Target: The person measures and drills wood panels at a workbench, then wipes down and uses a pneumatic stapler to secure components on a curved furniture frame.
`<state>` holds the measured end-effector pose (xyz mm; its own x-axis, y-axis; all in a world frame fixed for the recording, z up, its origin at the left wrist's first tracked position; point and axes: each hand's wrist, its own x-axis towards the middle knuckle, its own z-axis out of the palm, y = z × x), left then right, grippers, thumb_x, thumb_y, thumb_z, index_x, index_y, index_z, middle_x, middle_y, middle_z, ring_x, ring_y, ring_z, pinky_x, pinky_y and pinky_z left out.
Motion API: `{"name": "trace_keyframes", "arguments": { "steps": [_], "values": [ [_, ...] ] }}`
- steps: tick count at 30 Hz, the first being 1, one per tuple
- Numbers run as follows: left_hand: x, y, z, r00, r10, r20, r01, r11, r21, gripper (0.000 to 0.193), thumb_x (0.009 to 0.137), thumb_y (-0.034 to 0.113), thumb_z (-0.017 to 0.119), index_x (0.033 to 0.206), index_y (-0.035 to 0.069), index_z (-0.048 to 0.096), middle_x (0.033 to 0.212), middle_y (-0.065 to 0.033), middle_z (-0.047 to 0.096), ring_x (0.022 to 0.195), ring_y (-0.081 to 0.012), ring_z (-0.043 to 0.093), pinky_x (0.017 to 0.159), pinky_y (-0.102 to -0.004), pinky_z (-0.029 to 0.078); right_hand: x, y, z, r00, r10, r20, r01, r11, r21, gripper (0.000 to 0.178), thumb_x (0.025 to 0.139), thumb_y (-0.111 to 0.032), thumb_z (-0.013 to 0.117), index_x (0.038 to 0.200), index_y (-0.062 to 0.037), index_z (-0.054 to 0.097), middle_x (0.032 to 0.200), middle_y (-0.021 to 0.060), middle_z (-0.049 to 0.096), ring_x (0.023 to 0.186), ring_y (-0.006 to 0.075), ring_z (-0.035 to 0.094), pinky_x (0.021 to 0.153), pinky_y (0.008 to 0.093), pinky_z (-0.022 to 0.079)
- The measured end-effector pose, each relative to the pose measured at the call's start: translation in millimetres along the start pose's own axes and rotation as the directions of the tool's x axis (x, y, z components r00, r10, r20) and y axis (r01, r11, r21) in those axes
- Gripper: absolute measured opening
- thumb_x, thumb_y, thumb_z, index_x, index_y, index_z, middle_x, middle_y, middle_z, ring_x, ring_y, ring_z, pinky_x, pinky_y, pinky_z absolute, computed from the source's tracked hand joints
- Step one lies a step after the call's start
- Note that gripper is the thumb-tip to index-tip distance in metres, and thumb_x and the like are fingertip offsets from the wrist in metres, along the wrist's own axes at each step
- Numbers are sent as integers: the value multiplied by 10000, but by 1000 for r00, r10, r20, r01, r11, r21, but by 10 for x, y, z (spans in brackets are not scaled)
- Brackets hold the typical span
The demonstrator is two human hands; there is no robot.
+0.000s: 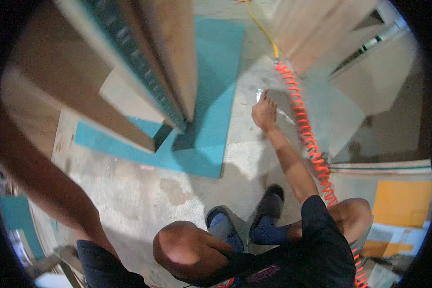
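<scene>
My right hand [265, 113] reaches forward over the concrete floor, its fingers closed. At its thumb side shows a small shiny, whitish thing [259, 94], blurred and mostly hidden by the fingers. A pale strip [285, 115] shows on the other side of the hand; I cannot tell whether it belongs to the same thing. Just to the right runs a coiled orange air hose [300, 113], apart from my fingers. My left forearm [48, 182] stretches up along the left rim beside tall wooden panels [77, 91], and its hand is out of sight.
A teal board [209, 115] lies on the floor, with upright panels standing on it. The orange hose joins a yellow hose [261, 24] farther off. Wooden boards [317, 29] stand at the upper right. Orange-yellow paper [402, 202] lies at the right. My slippered feet [269, 204] are below.
</scene>
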<state>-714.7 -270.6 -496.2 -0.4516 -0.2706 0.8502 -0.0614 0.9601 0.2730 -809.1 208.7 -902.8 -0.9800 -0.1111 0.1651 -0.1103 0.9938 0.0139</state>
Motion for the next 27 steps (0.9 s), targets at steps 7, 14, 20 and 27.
{"name": "trace_keyframes", "arguments": {
  "steps": [7, 14, 20, 27],
  "values": [
    [136, -462, 282, 995, -74, 71, 70, 996, 53, 363, 900, 245, 606, 1112, -35, 697, 1151, -254, 676, 1057, -392, 655, 913, -456, 509, -463, 170, -86, 953, 194, 231, -264, 906, 330, 933, 840, -134, 666, 1534, 135, 103, 1319, 329, 536, 1162, 466, 555, 1038, 511, 429],
    [103, 195, 914, 973, 67, 219, -53, 996, -70, 358, 909, 239, 608, 1123, -34, 696, 1164, -252, 674, 1067, -388, 653, 917, -456, 508, -1908, 333, -504, 906, 240, 348, -388, 799, 459, 284, 894, -224, 623, 1077, -11, 667, 1016, 233, 689, 929, 406, 677, 847, 508, 529],
    [4, 1588, 1035, 962, 213, 171, -136, 916, -377, 353, 916, 233, 610, 1132, -33, 694, 1175, -250, 672, 1075, -385, 651, 921, -456, 506, -2266, 698, -2546, 792, 541, 284, -566, 474, 675, 304, 909, -310, 568, 862, -19, 642, 859, 231, 670, 834, 424, 663, 765, 534, 491],
    [-35, 2507, 1045, 916, 351, 197, -185, 802, -568, 348, 925, 226, 612, 1143, -33, 693, 1187, -248, 669, 1084, -382, 649, 925, -456, 505, -3360, 1414, -4158, 572, 691, -441, -565, 722, 399, 255, 999, -274, 565, 901, -81, 700, 735, 161, 650, 693, 308, 664, 671, 434, 527]
  ]
}}
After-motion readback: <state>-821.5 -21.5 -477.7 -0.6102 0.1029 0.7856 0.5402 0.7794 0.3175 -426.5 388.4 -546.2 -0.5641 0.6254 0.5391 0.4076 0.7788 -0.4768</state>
